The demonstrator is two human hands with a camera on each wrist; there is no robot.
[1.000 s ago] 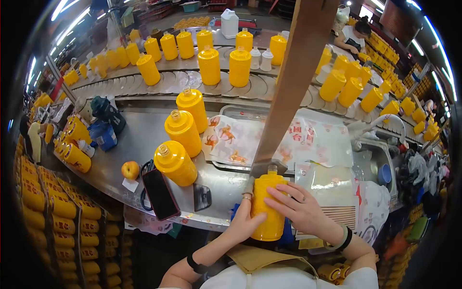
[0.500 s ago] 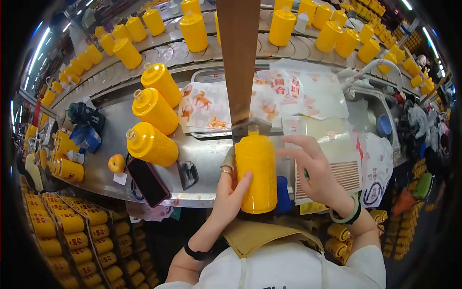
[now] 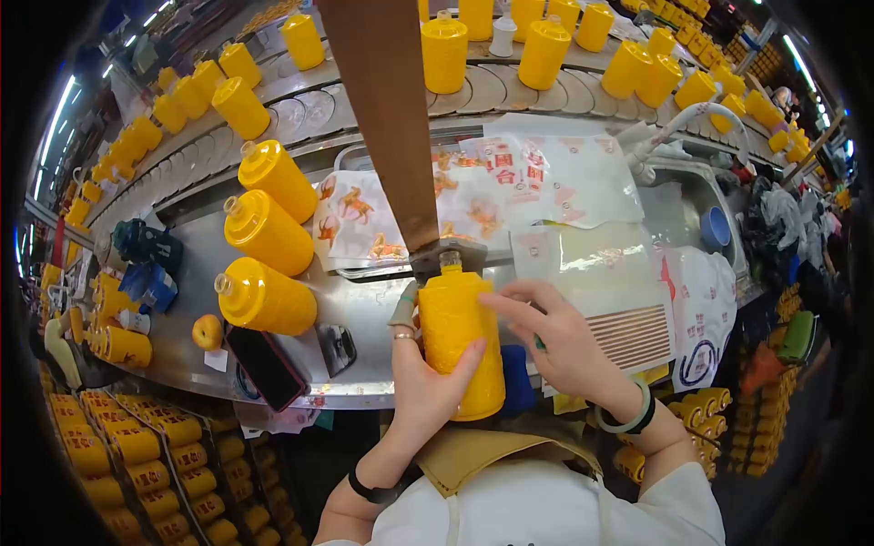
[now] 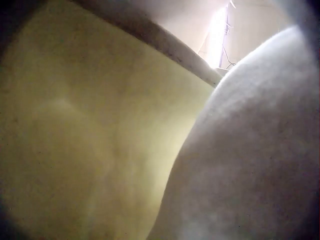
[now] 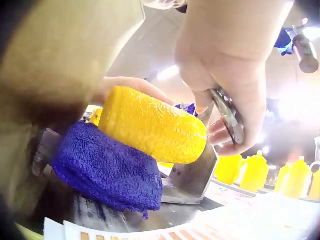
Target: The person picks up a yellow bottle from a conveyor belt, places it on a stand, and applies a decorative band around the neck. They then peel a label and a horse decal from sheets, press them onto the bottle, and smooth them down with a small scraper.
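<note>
A yellow bottle (image 3: 460, 318) with a textured surface and a clear neck stands tilted at the table's front edge, its neck by a metal bracket at the foot of a brown post. My left hand (image 3: 424, 387) grips its left side, thumb across the front and a pale cover on one finger. Close to the bottle's upper right side, my right hand (image 3: 566, 341) has its index finger extended to the surface. In the right wrist view its other fingers curl round a small flat, mottled grey piece (image 5: 229, 116), whose kind I cannot tell. Tan apron cloth (image 4: 75, 125) fills much of the left wrist view.
A blue cloth (image 5: 105, 170) lies under the bottle. Three yellow bottles stand to the left, near a phone (image 3: 266, 367) and an apple (image 3: 208, 332). Printed sheets (image 3: 364, 218) lie behind the brown post (image 3: 387, 118). A conveyor (image 3: 309, 114) carries more bottles; a sink (image 3: 678, 196) is at right.
My right hand has come off the bottle's front, drawn back, then returned to its upper right side. The left hand keeps its hold. The head view has tilted down and shifted.
</note>
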